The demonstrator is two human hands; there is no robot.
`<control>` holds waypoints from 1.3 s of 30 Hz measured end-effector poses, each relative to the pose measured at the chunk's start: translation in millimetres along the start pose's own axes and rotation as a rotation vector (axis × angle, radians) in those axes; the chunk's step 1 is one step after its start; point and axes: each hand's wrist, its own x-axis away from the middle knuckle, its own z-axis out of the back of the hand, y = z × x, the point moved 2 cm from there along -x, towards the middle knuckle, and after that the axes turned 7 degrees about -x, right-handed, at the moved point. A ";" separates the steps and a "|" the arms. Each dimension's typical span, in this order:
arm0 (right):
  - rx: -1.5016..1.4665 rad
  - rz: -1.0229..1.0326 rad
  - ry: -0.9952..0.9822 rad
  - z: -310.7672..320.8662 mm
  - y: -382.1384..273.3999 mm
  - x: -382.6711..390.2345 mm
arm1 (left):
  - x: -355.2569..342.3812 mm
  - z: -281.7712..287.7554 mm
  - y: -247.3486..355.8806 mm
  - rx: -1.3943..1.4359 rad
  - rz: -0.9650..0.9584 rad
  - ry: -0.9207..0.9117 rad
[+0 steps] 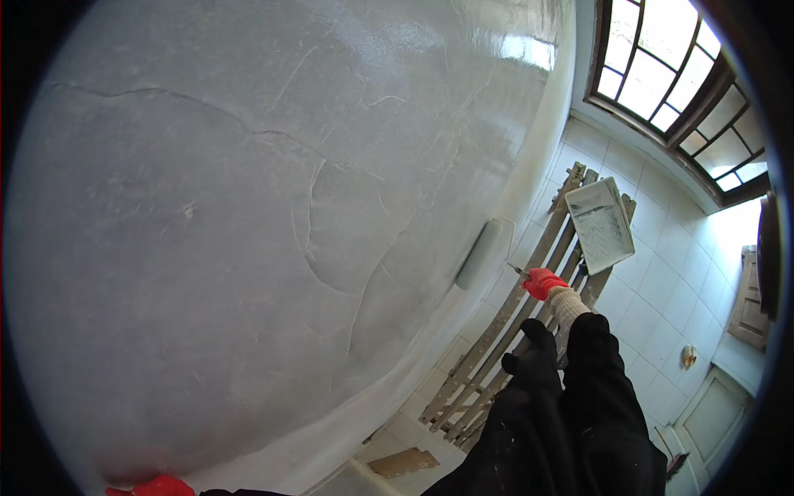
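My right hand (546, 283), in a red glove with a cream knit cuff, is closed around the handle of a paint roller (485, 254). The roller's pale grey sleeve lies against or very near the lower part of a glossy grey wall (207, 248); I cannot tell if it touches. At the lower left edge my left hand (163, 486), also red-gloved, is cut off by the picture's rim. Its visible fingers stretch along the wall, with nothing seen in them. Cracks and raised ridges run across the wall's surface.
Under me stands a slatted wooden bench (488, 355). A white paint tray (600, 223) smeared with grey rests at its far end. Beyond are a barred window (662, 58) and white floor tiles (637, 306). A brown flat piece (404, 463) lies below, near a pale door (715, 417) at right.
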 end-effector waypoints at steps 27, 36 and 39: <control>-0.405 0.828 0.407 173.6 -214.3 271.6 | 6.9 26.2 -1.0 -0.116 0.041 -0.248; -0.450 1.221 0.536 309.2 -383.2 393.1 | 6.8 24.7 4.1 -0.176 -0.037 -0.246; -0.416 1.162 0.530 350.8 -437.4 457.5 | 8.4 27.8 3.8 -0.176 -0.031 -0.193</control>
